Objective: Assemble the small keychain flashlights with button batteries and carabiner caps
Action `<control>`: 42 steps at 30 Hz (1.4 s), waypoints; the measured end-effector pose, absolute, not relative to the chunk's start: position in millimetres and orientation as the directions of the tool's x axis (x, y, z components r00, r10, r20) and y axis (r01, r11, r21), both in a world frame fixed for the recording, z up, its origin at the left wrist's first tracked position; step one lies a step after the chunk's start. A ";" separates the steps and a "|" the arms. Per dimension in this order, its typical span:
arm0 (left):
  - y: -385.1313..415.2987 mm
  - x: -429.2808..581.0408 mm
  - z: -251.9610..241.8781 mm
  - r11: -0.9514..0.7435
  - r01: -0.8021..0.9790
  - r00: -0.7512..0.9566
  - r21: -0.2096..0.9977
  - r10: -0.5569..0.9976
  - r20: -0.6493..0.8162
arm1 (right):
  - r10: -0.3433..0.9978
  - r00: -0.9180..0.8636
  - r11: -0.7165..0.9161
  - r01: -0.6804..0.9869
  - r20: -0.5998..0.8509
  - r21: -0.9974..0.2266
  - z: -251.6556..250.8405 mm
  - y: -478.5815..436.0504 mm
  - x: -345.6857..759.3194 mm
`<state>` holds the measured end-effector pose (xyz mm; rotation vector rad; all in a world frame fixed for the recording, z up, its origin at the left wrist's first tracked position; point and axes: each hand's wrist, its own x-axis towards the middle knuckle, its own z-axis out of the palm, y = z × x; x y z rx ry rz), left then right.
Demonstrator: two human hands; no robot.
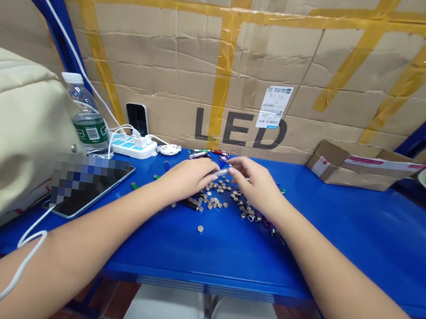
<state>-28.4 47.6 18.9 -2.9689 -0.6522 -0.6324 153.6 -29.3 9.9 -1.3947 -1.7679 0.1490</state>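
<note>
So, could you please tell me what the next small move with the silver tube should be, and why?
With the right hand, I would probably pinch the right end of the silver tube to steady it: the left hand holds it toward the other end, and the right hand is curled close by, though whether it touches is unclear.

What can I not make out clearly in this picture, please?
In the head view:
Silver tube: its left end is hidden by the left hand.
Right hand: too small to tell whether it grips the tube.
Small discs: any markings are too small.
White label: print too small to read.
Dark-screened device: pixelation covers part.
Bag: cut off by the left edge.
</note>
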 end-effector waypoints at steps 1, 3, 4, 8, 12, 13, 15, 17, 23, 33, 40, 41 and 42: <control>50.7 -31.0 19.6 -0.918 0.387 0.838 0.089 0.390 0.381 | 0.819 -0.108 0.422 0.779 0.564 -0.464 11.4 -30.1 156.3; 55.9 -35.5 20.4 -0.924 0.354 0.854 0.145 0.383 0.351 | 0.780 -0.256 0.491 0.816 0.571 -0.306 12.4 -30.5 161.0; 57.7 -37.1 20.6 -0.926 0.339 0.863 0.167 0.376 0.337 | 0.768 -0.298 0.505 0.827 0.568 -0.249 12.2 -30.3 162.9; 59.1 -38.9 21.1 -0.936 0.267 0.895 0.228 0.328 0.302 | 0.741 -0.378 0.500 0.862 0.556 -0.081 10.8 -29.3 168.3; 57.0 -38.0 21.6 -0.923 0.255 0.892 0.288 0.340 0.299 | 0.706 -0.460 0.504 0.860 0.538 0.075 12.2 -31.5 169.9; 56.6 -38.1 21.9 -0.918 0.254 0.891 0.304 0.345 0.296 | 0.696 -0.474 0.503 0.858 0.539 0.104 12.8 -32.5 169.7; 56.1 -38.8 23.2 -0.914 0.246 0.889 0.321 0.345 0.301 | 0.679 -0.480 0.502 0.856 0.556 0.126 13.7 -34.6 168.5; 55.6 -39.9 24.8 -0.928 0.225 0.885 0.296 0.322 0.336 | 0.669 -0.455 0.507 0.858 0.587 0.087 14.0 -36.4 166.7; 58.2 -40.3 20.9 -0.990 0.123 0.864 0.070 0.141 0.484 | 0.713 -0.331 0.486 0.869 0.618 -0.095 9.8 -37.5 160.7; 70.9 -39.8 17.1 -0.976 0.022 0.845 -0.216 -0.097 0.526 | 0.980 -0.136 0.191 0.476 0.143 -0.858 7.8 -37.4 155.7; 60.1 -39.0 20.0 -0.995 0.053 0.826 0.090 0.094 0.555 | 0.959 -0.094 0.262 0.653 0.267 -0.711 11.4 -37.3 156.5; 57.9 -38.7 20.4 -0.989 0.066 0.828 0.132 0.128 0.546 | 0.936 -0.077 0.283 0.741 0.342 -0.608 12.8 -37.4 155.6; 55.9 -38.4 20.8 -0.983 0.078 0.826 0.167 0.158 0.541 | 0.911 -0.069 0.293 0.801 0.406 -0.522 14.0 -37.5 154.4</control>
